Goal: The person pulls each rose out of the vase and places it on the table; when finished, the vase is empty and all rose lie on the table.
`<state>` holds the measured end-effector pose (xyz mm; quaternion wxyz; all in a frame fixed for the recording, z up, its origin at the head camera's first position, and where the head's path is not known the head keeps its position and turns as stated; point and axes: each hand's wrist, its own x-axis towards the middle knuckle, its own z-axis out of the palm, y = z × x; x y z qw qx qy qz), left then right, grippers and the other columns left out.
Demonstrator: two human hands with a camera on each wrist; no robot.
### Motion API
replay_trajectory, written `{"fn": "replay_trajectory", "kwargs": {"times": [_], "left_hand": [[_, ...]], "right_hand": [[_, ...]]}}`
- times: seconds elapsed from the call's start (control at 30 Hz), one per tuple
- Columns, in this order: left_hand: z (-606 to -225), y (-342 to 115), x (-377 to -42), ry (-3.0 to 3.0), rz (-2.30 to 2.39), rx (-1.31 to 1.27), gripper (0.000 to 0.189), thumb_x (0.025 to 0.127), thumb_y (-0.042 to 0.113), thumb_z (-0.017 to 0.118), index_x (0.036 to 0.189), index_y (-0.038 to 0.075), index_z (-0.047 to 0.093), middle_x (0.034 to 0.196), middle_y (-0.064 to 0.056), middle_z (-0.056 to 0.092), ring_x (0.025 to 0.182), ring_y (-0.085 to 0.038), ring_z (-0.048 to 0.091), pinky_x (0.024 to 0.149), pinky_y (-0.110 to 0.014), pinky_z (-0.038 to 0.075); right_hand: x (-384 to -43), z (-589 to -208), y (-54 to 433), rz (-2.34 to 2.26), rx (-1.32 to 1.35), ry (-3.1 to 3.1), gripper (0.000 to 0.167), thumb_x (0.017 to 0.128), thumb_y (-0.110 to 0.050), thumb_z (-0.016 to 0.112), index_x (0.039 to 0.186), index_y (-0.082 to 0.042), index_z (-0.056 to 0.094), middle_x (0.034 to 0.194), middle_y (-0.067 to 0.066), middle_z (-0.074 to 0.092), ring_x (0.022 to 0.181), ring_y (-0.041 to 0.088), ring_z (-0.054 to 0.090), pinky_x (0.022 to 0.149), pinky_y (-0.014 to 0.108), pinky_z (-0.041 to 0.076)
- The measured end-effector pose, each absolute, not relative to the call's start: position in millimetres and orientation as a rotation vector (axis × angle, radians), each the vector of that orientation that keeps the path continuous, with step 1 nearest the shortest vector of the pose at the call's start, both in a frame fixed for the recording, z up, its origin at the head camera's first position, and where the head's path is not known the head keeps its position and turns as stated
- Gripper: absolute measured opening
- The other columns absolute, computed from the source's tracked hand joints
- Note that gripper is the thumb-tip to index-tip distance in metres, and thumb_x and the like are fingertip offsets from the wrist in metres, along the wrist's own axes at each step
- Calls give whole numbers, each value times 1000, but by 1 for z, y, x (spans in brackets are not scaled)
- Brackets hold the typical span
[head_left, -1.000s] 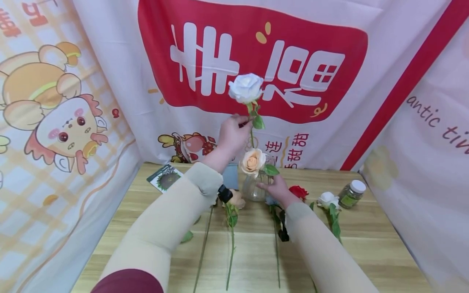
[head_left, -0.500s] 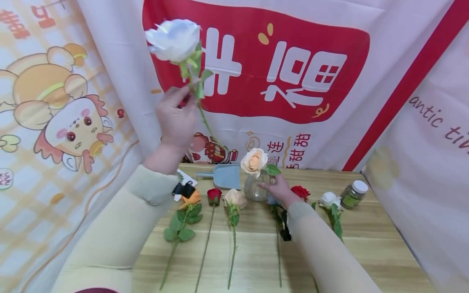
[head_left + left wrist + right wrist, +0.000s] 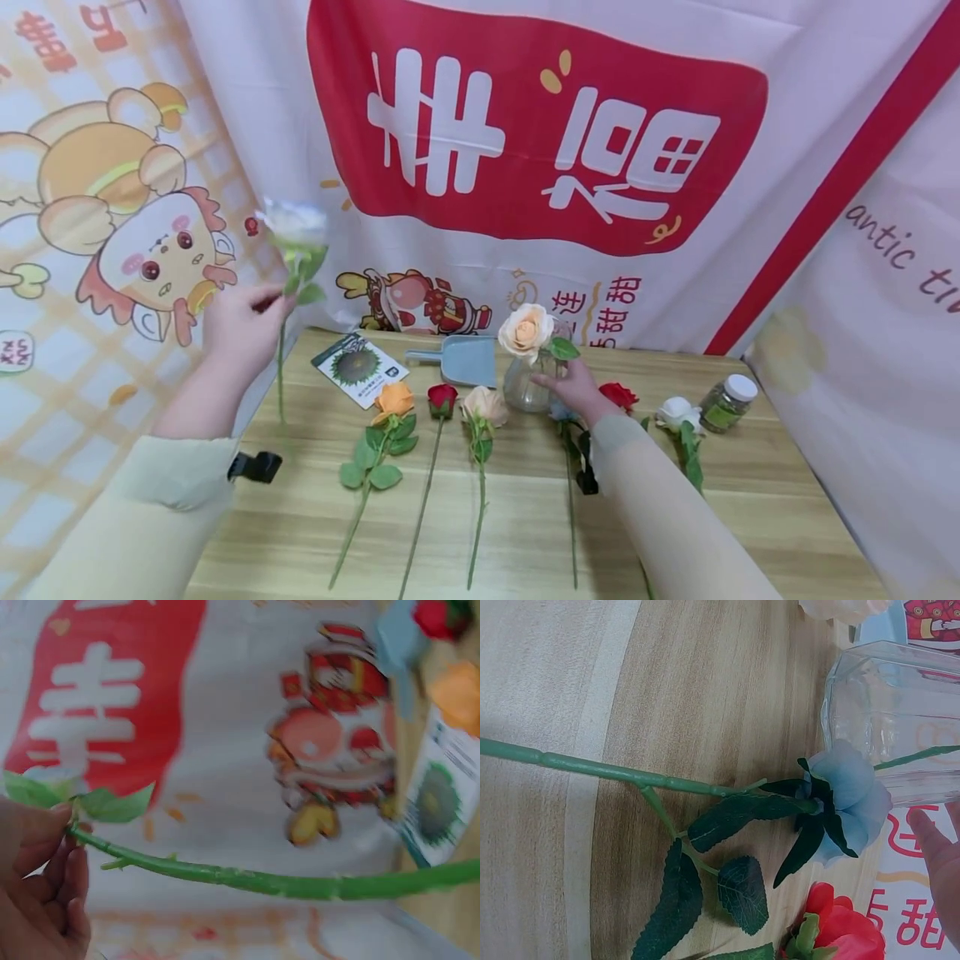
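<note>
My left hand (image 3: 243, 337) pinches the stem of a white rose (image 3: 294, 225) just below its leaves, upright over the table's left side. In the left wrist view the green stem (image 3: 307, 886) runs away from the thumb and fingertips. My right hand (image 3: 573, 385) holds a clear glass vase (image 3: 525, 392) by its side. A peach rose (image 3: 527, 332) stands in the vase, its bloom above the rim. Close by that hand, a light blue rose (image 3: 847, 802) lies on the table, partly hidden by the arm in the head view.
On the table lie an orange rose (image 3: 393, 402), a dark red rose (image 3: 442, 401), a pale peach rose (image 3: 485, 407), a red rose (image 3: 618, 396) and another white rose (image 3: 678, 413). Behind them are a printed card (image 3: 360, 368) and blue dustpan (image 3: 468, 362). A lidded jar (image 3: 727, 404) stands right.
My left hand has carried the white rose from above the vase up and left, then down to the left side. The right hand stays at the vase.
</note>
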<state>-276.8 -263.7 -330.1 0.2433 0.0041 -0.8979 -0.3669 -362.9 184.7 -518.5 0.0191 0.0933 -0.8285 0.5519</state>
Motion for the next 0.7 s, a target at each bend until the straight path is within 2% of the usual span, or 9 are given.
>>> {"fn": "replay_trajectory", "kwargs": {"times": [0.17,0.27,0.4,0.53,0.7], "left_hand": [[-388,-304,-272,-2769,-998,-3,28,97,23,64,104,-4,71,94,-20,69,78,-30,58,60,-35,48],[-425,-317,-271,-2858,-1021,-14,23,93,18,68,92,-5,70,81,-14,67,70,-24,55,58,-35,45],[-472,-328,-272,-2896,-1102,-11,23,89,12,71,72,-2,65,63,-4,56,57,-18,46,51,-32,40],[-508,-335,-272,-2936,-1224,15,23,88,10,72,69,-1,64,59,1,53,58,-16,46,52,-29,38],[-532,-337,-267,-3004,-1359,56,28,87,11,72,65,2,58,55,4,46,56,-14,44,52,-27,37]], "right_hand": [[-365,-519,186,1711,270,-2587,68,85,-4,77,144,-7,44,148,16,43,138,37,34,113,51,25],[-365,-519,186,1712,253,-2596,67,85,-5,77,143,-8,44,148,15,43,138,37,35,113,51,25],[-365,-520,186,1721,238,-2599,67,85,-5,77,143,-10,44,149,14,43,139,36,34,114,51,24],[-366,-521,186,1727,214,-2609,69,85,-7,78,144,-14,44,150,11,42,139,34,33,113,50,25],[-366,-522,187,1703,205,-2633,72,85,-10,78,147,-15,41,152,10,40,139,35,34,112,52,26]]}}
